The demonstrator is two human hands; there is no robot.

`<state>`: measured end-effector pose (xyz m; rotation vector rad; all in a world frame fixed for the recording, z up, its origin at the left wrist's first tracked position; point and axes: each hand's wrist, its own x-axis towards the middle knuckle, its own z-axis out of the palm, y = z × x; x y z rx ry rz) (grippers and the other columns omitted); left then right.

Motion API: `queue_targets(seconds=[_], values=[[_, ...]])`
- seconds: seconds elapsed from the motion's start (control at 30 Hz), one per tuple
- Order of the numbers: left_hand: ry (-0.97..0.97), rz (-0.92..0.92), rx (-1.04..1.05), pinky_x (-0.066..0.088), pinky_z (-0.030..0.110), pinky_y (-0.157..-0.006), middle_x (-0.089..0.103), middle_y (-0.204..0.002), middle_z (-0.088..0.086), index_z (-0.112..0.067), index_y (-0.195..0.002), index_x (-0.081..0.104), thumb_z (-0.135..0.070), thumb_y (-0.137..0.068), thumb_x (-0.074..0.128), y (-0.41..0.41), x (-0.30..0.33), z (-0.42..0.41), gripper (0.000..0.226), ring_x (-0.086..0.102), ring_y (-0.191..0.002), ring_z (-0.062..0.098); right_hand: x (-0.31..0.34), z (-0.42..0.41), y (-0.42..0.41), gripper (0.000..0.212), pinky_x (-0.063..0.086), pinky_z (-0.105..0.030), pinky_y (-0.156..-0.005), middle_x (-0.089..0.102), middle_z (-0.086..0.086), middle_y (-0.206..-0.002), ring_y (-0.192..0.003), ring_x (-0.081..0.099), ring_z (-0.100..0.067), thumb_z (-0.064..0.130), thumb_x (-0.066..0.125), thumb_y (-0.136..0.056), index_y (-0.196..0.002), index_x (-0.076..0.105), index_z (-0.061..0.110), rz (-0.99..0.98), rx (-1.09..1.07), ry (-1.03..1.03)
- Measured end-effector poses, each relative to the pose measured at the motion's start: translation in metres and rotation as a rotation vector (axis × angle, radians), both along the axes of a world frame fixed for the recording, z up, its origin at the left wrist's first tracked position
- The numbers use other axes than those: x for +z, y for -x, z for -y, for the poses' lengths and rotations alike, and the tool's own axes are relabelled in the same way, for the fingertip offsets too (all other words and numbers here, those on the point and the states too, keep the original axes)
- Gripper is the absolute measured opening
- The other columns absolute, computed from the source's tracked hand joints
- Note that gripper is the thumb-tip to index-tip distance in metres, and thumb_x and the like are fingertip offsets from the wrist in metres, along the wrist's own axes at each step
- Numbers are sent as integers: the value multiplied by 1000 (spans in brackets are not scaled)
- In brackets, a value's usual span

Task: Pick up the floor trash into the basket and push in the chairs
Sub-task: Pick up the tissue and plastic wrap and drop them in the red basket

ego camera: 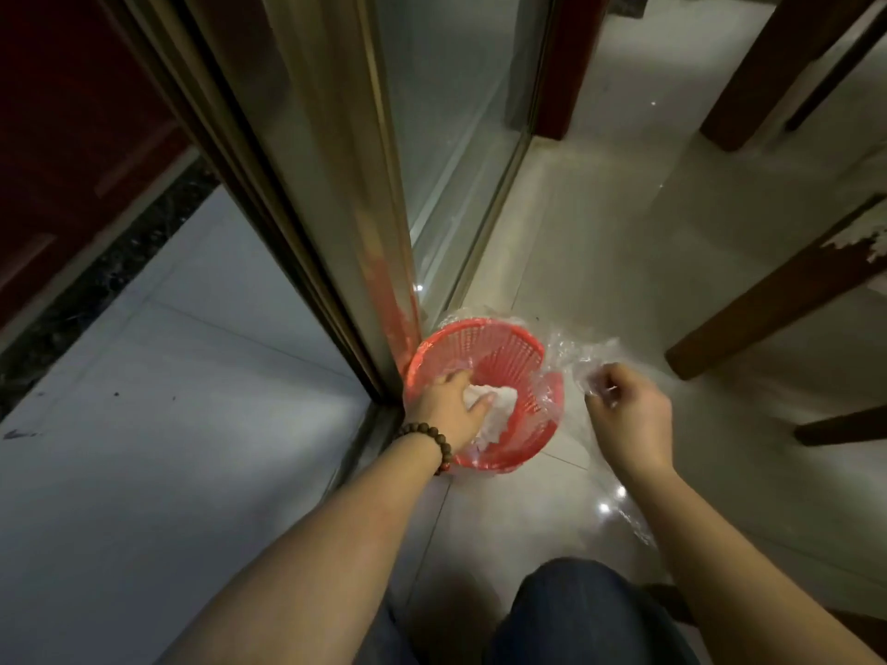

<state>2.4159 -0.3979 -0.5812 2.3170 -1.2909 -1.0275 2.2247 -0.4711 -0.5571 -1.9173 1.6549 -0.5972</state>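
Note:
A red plastic mesh basket (499, 350) stands on the tiled floor against the foot of a glass door frame. My left hand (449, 407), with a bead bracelet at the wrist, reaches into the basket and is closed on a crumpled white tissue (499, 405). To the right of the basket my right hand (629, 415) is closed on a clear plastic bag (581, 357) whose edge hangs over the basket's right rim. Dark wooden chair legs (768, 304) stand at the right.
A gold-framed glass sliding door (345, 184) rises just left of the basket, with its track running back. More wooden furniture legs (763, 74) stand at the upper right. Glossy pale floor tiles (600, 242) spread between them. My knees (576, 611) are at the bottom.

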Motion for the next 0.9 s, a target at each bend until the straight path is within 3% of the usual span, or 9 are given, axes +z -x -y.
queue_targets(seconds=[0.2, 0.4, 0.5, 0.57, 0.67, 0.77, 0.83, 0.9], values=[[283, 98, 216, 45, 34, -87, 55, -125, 13, -17, -130, 52, -35, -96, 46, -30, 23, 4, 39, 56, -110, 30, -25, 24, -60, 19, 29, -27, -59, 55, -1, -79, -70, 49, -22, -3, 54, -77, -83, 58, 15, 97, 213, 86], [221, 68, 126, 47, 34, -91, 51, -134, 4, -22, -135, 47, -37, -96, 46, -42, 16, -24, 41, 54, -116, 22, -86, 41, -102, 24, 32, -22, -70, 59, -7, -102, -84, 52, -21, -3, 49, -84, -92, 70, 6, -85, 352, -100], [207, 43, 96, 47, 35, -95, 49, -137, 2, -27, -138, 43, -39, -95, 47, -47, 14, -32, 44, 52, -119, 20, -112, 46, -112, 18, 37, -21, -78, 56, -3, -114, -88, 52, -17, 14, 62, -85, -101, 66, 8, -158, 403, -230], [177, 52, 77, 45, 34, -97, 47, -139, 1, -29, -140, 40, -41, -95, 48, -51, 9, -37, 47, 51, -121, 19, -124, 47, -117, 47, 37, -20, -85, 43, 0, -122, -93, 47, -13, 28, 72, -79, -119, 57, 7, -172, 447, -364], [148, 58, 51, 41, 31, -99, 45, -141, 1, -31, -142, 38, -42, -93, 50, -53, 4, -45, 52, 48, -125, 17, -140, 44, -124, 85, 36, -34, -104, 22, -11, -148, -121, 44, -28, 37, 76, -74, -142, 33, 10, -380, 587, -433], [158, 60, 57, 39, 30, -99, 44, -142, 0, -32, -143, 36, -41, -93, 51, -56, 2, -48, 53, 46, -126, 16, -161, 42, -129, 107, 29, -46, -112, 7, -18, -154, -136, 28, -37, 47, 72, -75, -149, 5, 9, -537, 678, -530], [173, 66, 64, 39, 30, -98, 44, -143, -1, -32, -143, 35, -41, -93, 52, -57, 1, -47, 53, 46, -127, 16, -172, 40, -128, 105, 30, -45, -112, 16, -23, -152, -136, 29, -37, 45, 71, -76, -148, 5, 4, -669, 747, -587], [194, 65, 58, 39, 30, -100, 43, -144, -1, -31, -143, 35, -41, -93, 52, -56, 0, -46, 54, 45, -127, 16, -174, 37, -126, 90, 38, -39, -106, 40, -20, -140, -126, 43, -33, 46, 71, -76, -142, 27, 2, -727, 775, -567]])
